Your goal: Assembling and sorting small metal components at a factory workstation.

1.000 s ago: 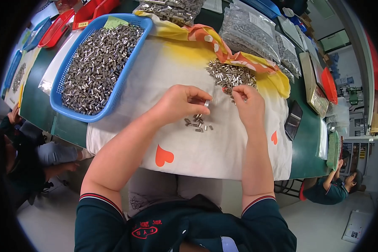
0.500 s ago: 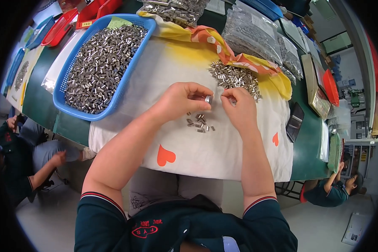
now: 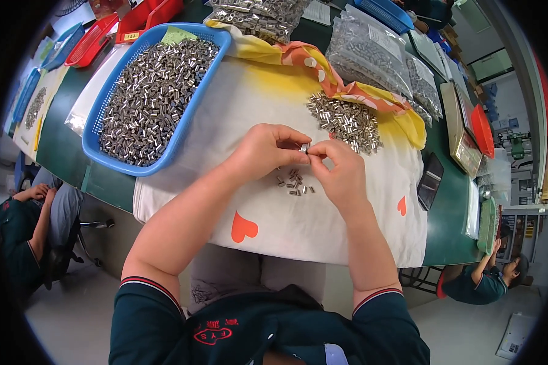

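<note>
Left grip (image 3: 265, 149) clamps a round metal piece (image 3: 304, 147) mid-frame, likely steadying it beside the right hand (image 3: 342, 169), whose hold is unclear.

To the right of a blue perforated plastic basket (image 3: 196, 104) heaped with small silvery metal cylinders (image 3: 155, 100), I see a bare left hand (image 3: 268, 148) pinching a shiny metal piece (image 3: 304, 148), the bare right hand (image 3: 342, 168) meeting it. Farther right of the basket, a pile of similar cylinders (image 3: 347, 123) lies on a white cloth (image 3: 298, 228), plus a loose scatter (image 3: 295, 191) level with the basket's near end.
</note>
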Tool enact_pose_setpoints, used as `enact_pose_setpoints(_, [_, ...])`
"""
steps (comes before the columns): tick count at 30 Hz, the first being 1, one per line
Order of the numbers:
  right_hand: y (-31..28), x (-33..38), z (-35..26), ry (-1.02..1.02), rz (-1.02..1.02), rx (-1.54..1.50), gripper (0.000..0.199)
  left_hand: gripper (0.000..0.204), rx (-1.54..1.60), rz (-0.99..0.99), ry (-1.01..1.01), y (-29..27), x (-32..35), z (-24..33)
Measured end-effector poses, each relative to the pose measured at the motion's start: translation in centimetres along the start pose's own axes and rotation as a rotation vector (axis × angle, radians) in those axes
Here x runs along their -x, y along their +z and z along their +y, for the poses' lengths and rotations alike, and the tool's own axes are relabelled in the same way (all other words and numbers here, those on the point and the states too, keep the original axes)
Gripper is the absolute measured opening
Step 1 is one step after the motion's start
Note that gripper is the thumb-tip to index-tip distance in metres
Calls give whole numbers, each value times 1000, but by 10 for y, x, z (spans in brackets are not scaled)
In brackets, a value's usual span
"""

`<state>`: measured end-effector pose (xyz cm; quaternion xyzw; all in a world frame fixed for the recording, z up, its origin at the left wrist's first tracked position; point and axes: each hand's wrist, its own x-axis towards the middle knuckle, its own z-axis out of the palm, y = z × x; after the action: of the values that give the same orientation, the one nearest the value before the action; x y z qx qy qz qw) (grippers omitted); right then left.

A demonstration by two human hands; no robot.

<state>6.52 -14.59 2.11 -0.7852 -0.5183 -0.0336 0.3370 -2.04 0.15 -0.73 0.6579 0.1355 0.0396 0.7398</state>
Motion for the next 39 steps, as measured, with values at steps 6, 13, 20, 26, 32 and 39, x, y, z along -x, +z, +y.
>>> enact_pose_setpoints(6, [-12,-1,6,309,-144,-341,10,30,-24,-45,-4,0,0,1])
enact_pose_setpoints(13, [-5,-32,29,237,-85,137,11,31,-111,-79,16,1,6,5])
enact_pose_setpoints(20, [15,-41,34,176,-109,412,9,30,-93,-77,61,4,4,5])
enact_pose_setpoints(26, [32,-44,31,207,-64,572,7,29,-94,-55,64,-1,2,2])
enact_pose_setpoints(32, [27,-32,37,82,-29,506,8,30,25,-73,48,1,1,0])
enact_pose_setpoints(39, [27,-39,33,206,-87,505,7,29,67,-61,-11,-2,1,4])
